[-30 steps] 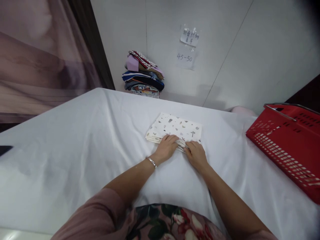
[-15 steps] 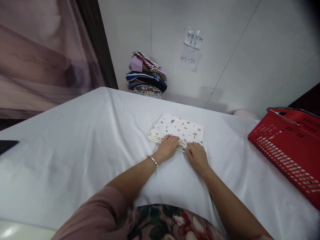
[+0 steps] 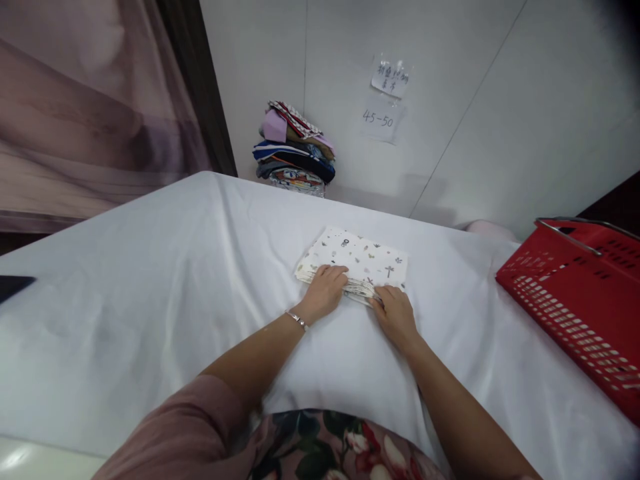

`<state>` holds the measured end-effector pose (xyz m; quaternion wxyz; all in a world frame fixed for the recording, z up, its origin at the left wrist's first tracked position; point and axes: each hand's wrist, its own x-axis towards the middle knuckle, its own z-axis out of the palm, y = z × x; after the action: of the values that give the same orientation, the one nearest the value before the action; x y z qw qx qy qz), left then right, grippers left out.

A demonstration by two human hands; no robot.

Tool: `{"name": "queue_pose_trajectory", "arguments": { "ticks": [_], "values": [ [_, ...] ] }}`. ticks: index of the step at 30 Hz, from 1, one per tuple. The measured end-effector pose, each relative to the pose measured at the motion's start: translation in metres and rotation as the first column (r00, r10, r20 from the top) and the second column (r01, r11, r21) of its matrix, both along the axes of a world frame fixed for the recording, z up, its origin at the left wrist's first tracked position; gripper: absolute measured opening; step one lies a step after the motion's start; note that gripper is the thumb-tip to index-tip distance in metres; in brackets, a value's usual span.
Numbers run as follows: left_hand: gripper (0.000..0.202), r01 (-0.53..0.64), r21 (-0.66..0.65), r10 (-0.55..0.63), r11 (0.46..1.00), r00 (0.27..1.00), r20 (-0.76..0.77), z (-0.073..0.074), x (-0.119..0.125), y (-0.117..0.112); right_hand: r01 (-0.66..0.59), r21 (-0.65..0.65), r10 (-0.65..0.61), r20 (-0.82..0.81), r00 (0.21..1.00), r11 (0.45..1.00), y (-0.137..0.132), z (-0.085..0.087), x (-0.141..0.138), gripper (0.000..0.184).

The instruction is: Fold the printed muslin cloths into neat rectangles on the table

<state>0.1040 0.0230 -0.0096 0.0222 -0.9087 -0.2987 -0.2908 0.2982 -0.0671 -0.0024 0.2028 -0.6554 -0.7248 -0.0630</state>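
A folded white cloth (image 3: 356, 257) with small plant-like prints lies flat on the white-covered table in front of me. Its near edge shows several stacked layers. My left hand (image 3: 325, 290) grips that edge left of its middle, with fingers on top and the thumb hidden. Further right along the same edge, my right hand (image 3: 395, 310) is closed on the layers, fingers above and thumb at the front. Between the two hands the layered folds are visible.
A red plastic basket (image 3: 580, 300) with a metal handle stands at the table's right. Beyond the far edge rises a pile of folded fabrics (image 3: 295, 150) against the wall. Paper signs (image 3: 387, 97) hang there. A dark flat object (image 3: 15, 287) lies at the far left.
My left hand has slid left along the cloth's near edge, widening the gap between my hands and baring more layers. The right hand and the cloth have stayed in place.
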Motion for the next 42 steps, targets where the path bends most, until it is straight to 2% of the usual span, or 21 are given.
{"name": "queue_pose_trajectory", "arguments": {
  "ticks": [4, 8, 19, 24, 30, 36, 42],
  "values": [
    [0.022, 0.064, 0.025, -0.063, 0.998, 0.998, -0.029, 0.006, 0.001, -0.007, 0.006, 0.002, -0.006, 0.007, 1.0, 1.0, 0.0, 0.0, 0.0, 0.021],
    [0.019, 0.129, 0.027, -0.126, 0.991, 0.989, -0.082, 0.006, 0.007, -0.014, 0.009, -0.001, -0.009, 0.008, 1.0, 1.0, 0.001, 0.0, -0.001, 0.022],
    [0.025, 0.095, 0.028, -0.092, 0.995, 0.993, -0.077, -0.01, 0.021, -0.006, 0.007, -0.007, -0.006, 0.053, 0.999, 1.0, 0.0, 0.001, -0.002, 0.021],
    [0.022, 0.098, 0.017, -0.097, 0.995, 0.994, -0.053, -0.007, 0.021, -0.006, -0.004, -0.01, 0.006, 0.135, 0.991, 1.0, -0.002, 0.0, -0.003, 0.033],
    [0.019, 0.108, -0.01, -0.109, 0.994, 0.993, -0.04, -0.002, 0.02, -0.007, 0.008, -0.026, -0.002, 0.205, 0.979, 1.0, 0.0, 0.0, -0.005, 0.023],
    [0.02, 0.122, -0.025, -0.122, 0.992, 0.992, -0.015, -0.004, 0.019, -0.006, 0.028, -0.12, 0.007, 0.287, 0.958, 0.992, 0.005, 0.012, -0.007, 0.018],
    [0.013, 0.134, -0.04, -0.134, 0.99, 0.991, 0.001, -0.001, 0.018, -0.006, 0.027, -0.112, 0.007, 0.29, 0.957, 0.993, 0.017, 0.017, -0.02, 0.033]
  ]
}}
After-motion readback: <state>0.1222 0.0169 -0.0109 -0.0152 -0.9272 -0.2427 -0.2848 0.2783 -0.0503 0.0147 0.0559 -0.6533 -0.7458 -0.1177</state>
